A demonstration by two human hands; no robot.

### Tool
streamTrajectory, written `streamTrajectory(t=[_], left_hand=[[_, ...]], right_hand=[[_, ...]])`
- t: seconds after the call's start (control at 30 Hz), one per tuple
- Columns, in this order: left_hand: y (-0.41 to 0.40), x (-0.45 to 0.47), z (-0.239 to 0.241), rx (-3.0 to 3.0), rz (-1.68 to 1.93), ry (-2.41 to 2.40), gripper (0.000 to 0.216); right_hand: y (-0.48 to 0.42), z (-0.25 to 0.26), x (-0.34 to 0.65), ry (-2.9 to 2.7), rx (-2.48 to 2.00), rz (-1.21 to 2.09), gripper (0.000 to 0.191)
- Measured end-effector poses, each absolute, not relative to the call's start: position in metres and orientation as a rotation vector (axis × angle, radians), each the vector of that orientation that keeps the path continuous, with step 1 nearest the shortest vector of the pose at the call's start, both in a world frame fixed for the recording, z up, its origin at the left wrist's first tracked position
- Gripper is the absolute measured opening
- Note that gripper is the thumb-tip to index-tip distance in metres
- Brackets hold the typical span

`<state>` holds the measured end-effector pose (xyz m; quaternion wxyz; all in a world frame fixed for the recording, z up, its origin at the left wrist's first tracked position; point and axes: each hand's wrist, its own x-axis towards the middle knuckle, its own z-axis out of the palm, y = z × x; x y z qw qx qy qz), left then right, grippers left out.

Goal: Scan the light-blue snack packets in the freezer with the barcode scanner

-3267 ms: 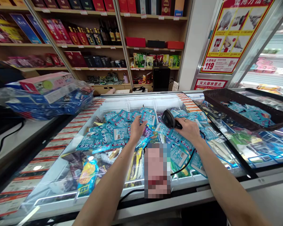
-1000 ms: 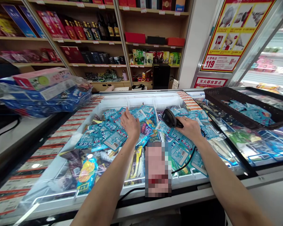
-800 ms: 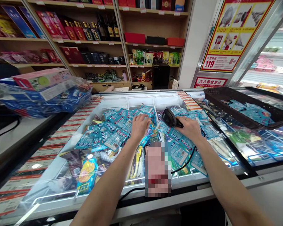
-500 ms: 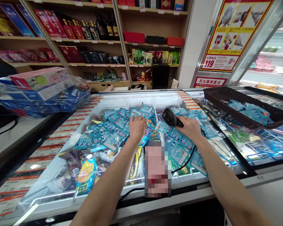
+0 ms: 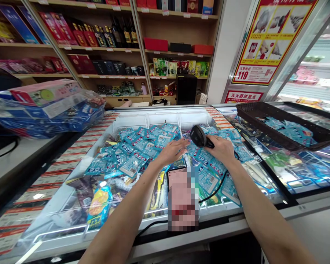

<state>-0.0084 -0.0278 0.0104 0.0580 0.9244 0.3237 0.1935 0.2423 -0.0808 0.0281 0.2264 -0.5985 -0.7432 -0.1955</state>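
My right hand (image 5: 222, 148) is closed around the handle of a black barcode scanner (image 5: 198, 137), its head tilted up to the left above the glass. My left hand (image 5: 173, 151) is empty, fingers stretched toward the scanner without gripping anything. Beneath both hands, many flat blue packets (image 5: 133, 164) are spread over the glass top of a chest freezer (image 5: 165, 114). More blue packets (image 5: 209, 178) lie under the scanner and by my right wrist. A phone (image 5: 178, 183), partly blurred out, lies between my forearms at the near edge.
A dark brown basket (image 5: 264, 126) holding several blue packets stands at the right. Plastic-wrapped blue boxes (image 5: 52, 110) are stacked at the left. The scanner's black cable (image 5: 217, 190) crosses the glass. Stocked shelves (image 5: 99, 47) stand behind the freezer.
My left hand has moved right, from the left packets toward the scanner, and its fingers have stretched out. A packet it covered now shows. My right hand and the scanner stay nearly in place.
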Motion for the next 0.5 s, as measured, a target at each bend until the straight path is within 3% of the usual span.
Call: streamTrajectory(t=[0.1, 0.3, 0.5], left_hand=[[-0.029, -0.007, 0.01, 2.859, 0.56, 0.967, 0.037], [-0.028, -0.013, 0.007, 2.771, 0.792, 1.428, 0.036], [-0.022, -0.015, -0.002, 2.773, 0.878, 1.354, 0.041]], right_hand=[[-0.081, 0.028, 0.243, -2.045, -1.646, -0.535, 0.04], [-0.081, 0.028, 0.242, -2.032, -1.65, -0.531, 0.04], [-0.082, 0.029, 0.243, -2.042, -1.66, -0.546, 0.04]])
